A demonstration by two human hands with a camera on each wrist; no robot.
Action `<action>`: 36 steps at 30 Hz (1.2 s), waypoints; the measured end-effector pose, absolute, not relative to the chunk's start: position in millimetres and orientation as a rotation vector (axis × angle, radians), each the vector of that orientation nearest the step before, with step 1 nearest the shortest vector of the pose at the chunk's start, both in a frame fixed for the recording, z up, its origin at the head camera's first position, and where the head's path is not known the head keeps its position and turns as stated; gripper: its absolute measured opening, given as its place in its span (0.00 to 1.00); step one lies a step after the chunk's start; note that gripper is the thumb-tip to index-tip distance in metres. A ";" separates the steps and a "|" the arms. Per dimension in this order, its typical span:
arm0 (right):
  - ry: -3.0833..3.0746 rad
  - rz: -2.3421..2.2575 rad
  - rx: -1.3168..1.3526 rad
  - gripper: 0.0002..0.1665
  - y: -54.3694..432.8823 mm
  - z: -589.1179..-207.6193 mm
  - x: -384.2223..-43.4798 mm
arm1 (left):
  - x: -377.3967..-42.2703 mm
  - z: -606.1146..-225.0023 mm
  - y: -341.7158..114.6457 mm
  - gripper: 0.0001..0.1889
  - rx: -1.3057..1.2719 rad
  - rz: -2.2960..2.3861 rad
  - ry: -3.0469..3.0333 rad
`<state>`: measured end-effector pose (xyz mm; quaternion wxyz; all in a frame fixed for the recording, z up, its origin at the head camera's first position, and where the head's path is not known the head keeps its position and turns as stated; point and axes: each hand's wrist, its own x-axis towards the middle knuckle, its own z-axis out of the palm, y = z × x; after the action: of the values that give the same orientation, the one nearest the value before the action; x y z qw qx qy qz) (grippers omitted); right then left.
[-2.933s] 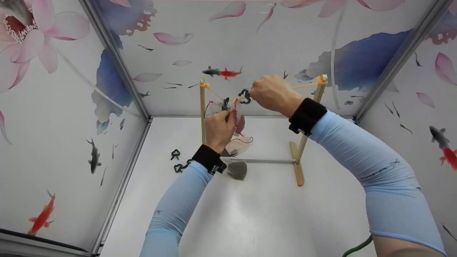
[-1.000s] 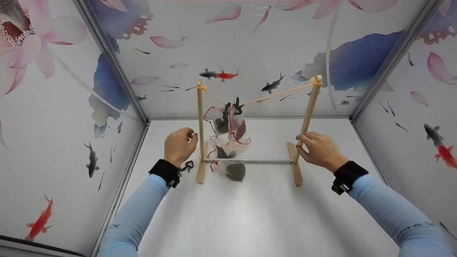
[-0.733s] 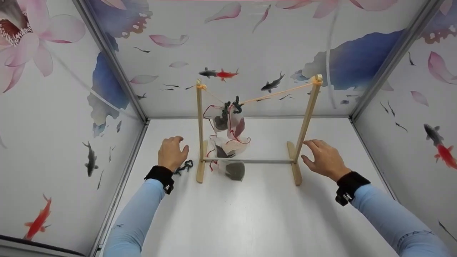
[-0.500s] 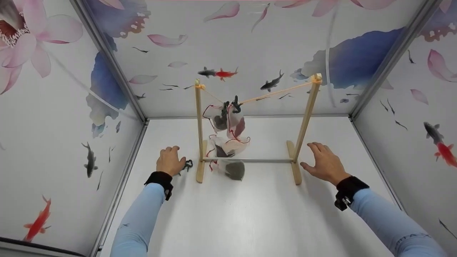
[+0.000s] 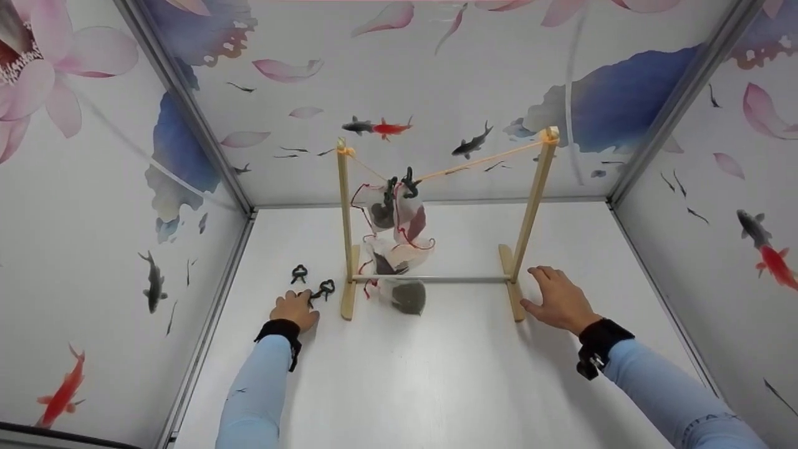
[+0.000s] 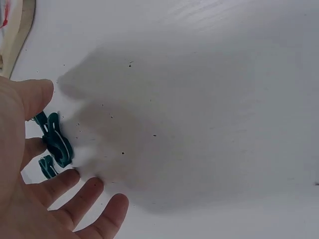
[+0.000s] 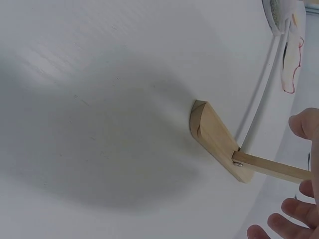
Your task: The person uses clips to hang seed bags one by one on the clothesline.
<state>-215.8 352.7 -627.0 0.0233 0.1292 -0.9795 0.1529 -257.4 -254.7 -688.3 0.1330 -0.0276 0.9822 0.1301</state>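
Observation:
My left hand hovers low over the table with fingers spread, right beside dark green plastic clips. In the left wrist view one clip shows between its thumb and fingers, with the index fingertip right at it. Another clip lies just beyond. My right hand, fingers apart and holding nothing, is beside the wooden rack's right foot. Two sheer drawstring pouches with red cords hang by dark clips from the sagging orange string.
More sheer pouches lie on the table under the rack, around its white crossbar. Two wooden posts hold up the string. Printed panels in metal frames wall in the white table.
Both hands have come away from the string, where they worked at clips. The left has moved down and left to the loose clips; the right has lowered past the right post, its fingers spreading.

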 end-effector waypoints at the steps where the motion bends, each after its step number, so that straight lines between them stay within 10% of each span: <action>1: -3.027 0.476 0.404 0.43 351.8 -627.9 -216.0 | -256.9 -689.0 -254.9 0.35 -0.086 0.380 2.865; 9: -2.991 0.467 0.455 0.42 346.3 -629.5 -217.5 | -255.9 -692.6 -251.9 0.18 -0.105 0.359 2.983; 36: -2.890 0.645 0.575 0.31 297.0 -597.2 -218.7 | -260.3 -644.0 -216.5 0.13 -0.017 0.522 2.977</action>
<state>-218.7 297.0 -597.2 0.0626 0.1904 -0.9562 0.2135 -260.3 -216.5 -644.0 0.0594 -0.0057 0.9832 0.1725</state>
